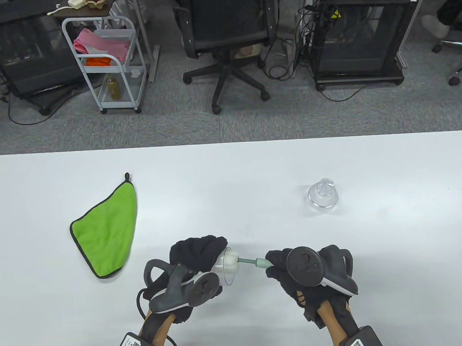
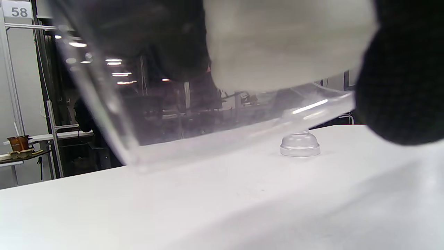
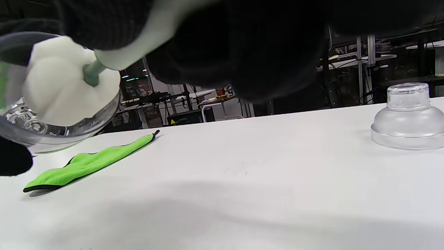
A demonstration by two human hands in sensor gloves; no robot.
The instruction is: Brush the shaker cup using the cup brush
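My left hand (image 1: pixel 198 256) grips the clear shaker cup (image 1: pixel 225 274) on its side just above the table, mouth turned right. My right hand (image 1: pixel 286 272) grips the pale green handle of the cup brush (image 1: pixel 255 262). The brush's white sponge head (image 1: pixel 231 258) sits inside the cup. In the right wrist view the sponge head (image 3: pixel 66 86) fills the cup (image 3: pixel 41 135) at the left. In the left wrist view the cup wall (image 2: pixel 180 118) fills the top, with the sponge (image 2: pixel 277 41) behind it.
The clear shaker lid (image 1: pixel 323 195) stands on the white table (image 1: pixel 231 180) at the right; it shows in the right wrist view (image 3: pixel 407 118) and the left wrist view (image 2: pixel 300 144). A green cloth (image 1: pixel 106 229) lies at the left, also seen in the right wrist view (image 3: pixel 86 163).
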